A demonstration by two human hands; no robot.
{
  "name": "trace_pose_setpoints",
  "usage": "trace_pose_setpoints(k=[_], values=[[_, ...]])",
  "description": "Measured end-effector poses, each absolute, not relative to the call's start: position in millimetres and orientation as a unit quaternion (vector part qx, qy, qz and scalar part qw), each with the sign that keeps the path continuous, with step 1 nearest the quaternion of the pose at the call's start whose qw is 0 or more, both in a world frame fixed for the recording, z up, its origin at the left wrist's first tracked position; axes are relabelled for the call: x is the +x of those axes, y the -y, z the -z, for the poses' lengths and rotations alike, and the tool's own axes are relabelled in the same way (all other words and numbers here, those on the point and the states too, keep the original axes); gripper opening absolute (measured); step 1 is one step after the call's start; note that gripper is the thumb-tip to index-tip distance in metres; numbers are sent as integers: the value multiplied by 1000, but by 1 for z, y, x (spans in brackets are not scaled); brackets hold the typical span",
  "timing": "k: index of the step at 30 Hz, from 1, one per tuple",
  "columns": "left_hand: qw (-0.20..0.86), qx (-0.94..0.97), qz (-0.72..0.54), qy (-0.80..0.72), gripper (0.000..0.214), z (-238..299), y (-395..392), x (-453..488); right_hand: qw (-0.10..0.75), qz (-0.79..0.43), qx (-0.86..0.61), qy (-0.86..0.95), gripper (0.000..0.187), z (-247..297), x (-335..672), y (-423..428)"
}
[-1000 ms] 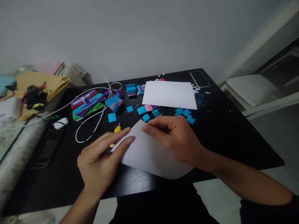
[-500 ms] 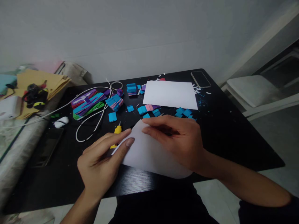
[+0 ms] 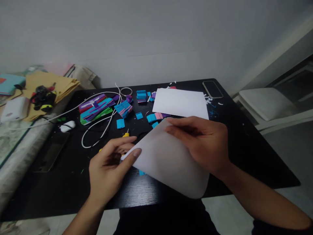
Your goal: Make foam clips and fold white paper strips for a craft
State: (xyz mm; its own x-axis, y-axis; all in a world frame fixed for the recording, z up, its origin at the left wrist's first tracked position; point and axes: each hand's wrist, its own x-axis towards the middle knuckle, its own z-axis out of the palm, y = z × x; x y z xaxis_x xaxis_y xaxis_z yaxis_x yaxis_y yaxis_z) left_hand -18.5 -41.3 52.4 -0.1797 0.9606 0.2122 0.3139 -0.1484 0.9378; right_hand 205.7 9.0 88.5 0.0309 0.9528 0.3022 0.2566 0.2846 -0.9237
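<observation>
Since a moment ago the curled white sheet (image 3: 168, 163) has risen off the black table (image 3: 244, 153) at frame centre. From the head view, the right hand (image 3: 202, 143) pinches its upper corner with closed fingers; the left hand (image 3: 110, 169) grips its left corner. Blue paper squares (image 3: 120, 123) lie scattered above.

Head-worn camera looks forward and down, close over the black table (image 3: 244, 143).
</observation>
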Motion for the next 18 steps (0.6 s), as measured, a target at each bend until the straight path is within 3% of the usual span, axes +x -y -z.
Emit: trace_pose_setpoints(k=[8,18], values=[[539,376,-537,-529,23,-28,41,-3,553,-300,-515,582,18,-84,210,-14],[465,371,-601,-535,22,-27,37,-5,577,-307,-517,553,20,-83,214,-12]])
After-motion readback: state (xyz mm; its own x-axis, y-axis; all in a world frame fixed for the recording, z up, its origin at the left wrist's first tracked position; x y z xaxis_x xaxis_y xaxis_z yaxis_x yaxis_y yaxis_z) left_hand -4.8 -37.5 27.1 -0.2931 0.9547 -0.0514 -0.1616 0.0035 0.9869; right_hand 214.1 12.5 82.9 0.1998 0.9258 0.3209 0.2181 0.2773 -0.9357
